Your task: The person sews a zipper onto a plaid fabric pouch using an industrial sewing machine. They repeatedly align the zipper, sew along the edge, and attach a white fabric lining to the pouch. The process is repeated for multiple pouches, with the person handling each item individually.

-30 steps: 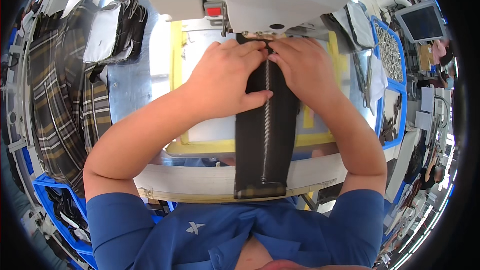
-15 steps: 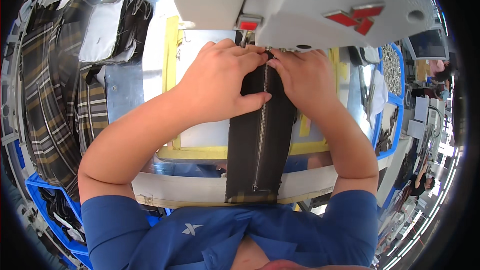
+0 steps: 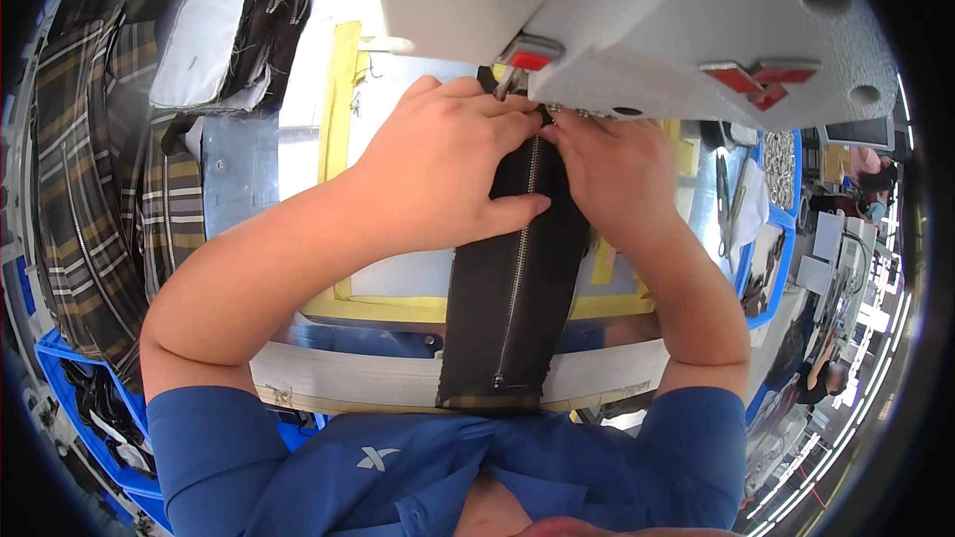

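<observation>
Under sewing machine head [image 3: 637, 40], black zippered fabric strip [image 3: 482, 318] runs out lengthwise. Left hand [image 3: 443, 157] spread on it, unclenched; right hand [image 3: 622, 171] at far end, can't tell if pinching. Looks like stitch-guiding step; next move calls for flat, straight fabric.

Your dark fabric panel [image 3: 479, 313] lies extended lengthwise toward you on the counter [image 3: 318, 368], silver-toothed zipper [image 3: 516, 278] running along it.
</observation>
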A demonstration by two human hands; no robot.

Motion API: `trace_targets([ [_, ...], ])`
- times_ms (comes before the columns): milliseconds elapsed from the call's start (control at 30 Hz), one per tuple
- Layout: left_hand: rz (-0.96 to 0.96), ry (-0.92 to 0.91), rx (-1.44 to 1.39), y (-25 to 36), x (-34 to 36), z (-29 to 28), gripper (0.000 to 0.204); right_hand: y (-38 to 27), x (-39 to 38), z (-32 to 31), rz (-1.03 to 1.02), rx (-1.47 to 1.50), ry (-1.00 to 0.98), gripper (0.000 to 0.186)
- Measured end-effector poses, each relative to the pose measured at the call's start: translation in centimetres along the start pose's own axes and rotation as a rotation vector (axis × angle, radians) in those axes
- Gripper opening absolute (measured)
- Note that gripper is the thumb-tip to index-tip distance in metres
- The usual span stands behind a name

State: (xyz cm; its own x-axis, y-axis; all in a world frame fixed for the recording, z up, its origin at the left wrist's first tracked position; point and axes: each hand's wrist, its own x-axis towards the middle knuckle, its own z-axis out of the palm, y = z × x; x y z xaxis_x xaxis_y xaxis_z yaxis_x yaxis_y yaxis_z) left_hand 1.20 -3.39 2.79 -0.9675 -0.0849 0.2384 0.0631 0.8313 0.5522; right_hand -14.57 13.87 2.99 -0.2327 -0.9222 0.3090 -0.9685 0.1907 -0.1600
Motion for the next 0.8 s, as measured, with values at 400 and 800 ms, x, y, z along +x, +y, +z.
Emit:
trace_targets([
  [400, 0.127, -0.021, 0.297, 1.6, -1.1, 1.5, 0.087, -1.3, -1.7, -0.6, -0.025, -0.050, -0.034, 0.036],
  [800, 0.108, -0.032, 0.235, 1.8, -1.0, 1.4, 0.090, -1.7, -2.1, -0.9, -0.017, -0.043, -0.073, 0.058],
])
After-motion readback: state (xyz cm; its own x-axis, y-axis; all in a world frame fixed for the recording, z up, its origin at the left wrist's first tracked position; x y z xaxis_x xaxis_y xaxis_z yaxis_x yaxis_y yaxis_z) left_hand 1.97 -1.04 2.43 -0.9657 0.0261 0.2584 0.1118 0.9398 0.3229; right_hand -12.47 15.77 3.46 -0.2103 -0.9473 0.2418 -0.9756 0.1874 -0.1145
